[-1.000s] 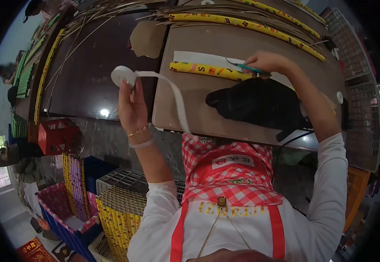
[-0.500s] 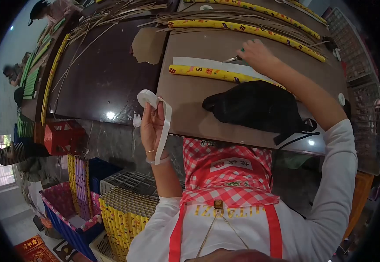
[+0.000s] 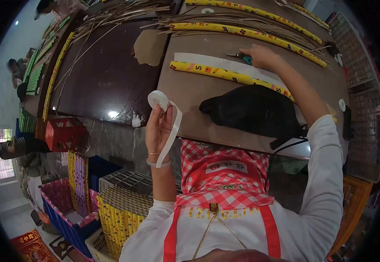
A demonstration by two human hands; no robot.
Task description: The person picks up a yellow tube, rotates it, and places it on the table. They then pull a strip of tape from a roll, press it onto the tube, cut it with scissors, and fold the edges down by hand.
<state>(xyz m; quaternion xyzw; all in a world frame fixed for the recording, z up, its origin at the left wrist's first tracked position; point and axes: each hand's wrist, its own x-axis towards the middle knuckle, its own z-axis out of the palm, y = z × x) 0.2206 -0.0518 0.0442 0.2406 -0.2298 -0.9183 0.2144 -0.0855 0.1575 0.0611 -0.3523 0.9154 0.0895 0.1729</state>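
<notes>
One tape roll (image 3: 159,102), white, is in my left hand (image 3: 157,133), pinched at the near side between thumb and fingers; those fingers are only partly curled. Loose strip (image 3: 173,133) hangs off the roll, runs along the right side of that hand and ends by my wrist. Roll's at the near side of the counter (image 3: 194,94), well apart from my other hand. Right hand (image 3: 263,57) is farther out and to the right, partly closed around the teal-handled scissors (image 3: 247,59), blades pointing left; can't tell how firm the grip is. Scissors are by the far edge of the white paper (image 3: 216,61), which lies along a yellow tube (image 3: 225,75). Black bag (image 3: 253,109) sits on the near side of that tube, between my forearms. More yellow tubes (image 3: 247,31) lie farther back, beside thin strips (image 3: 190,19).
</notes>
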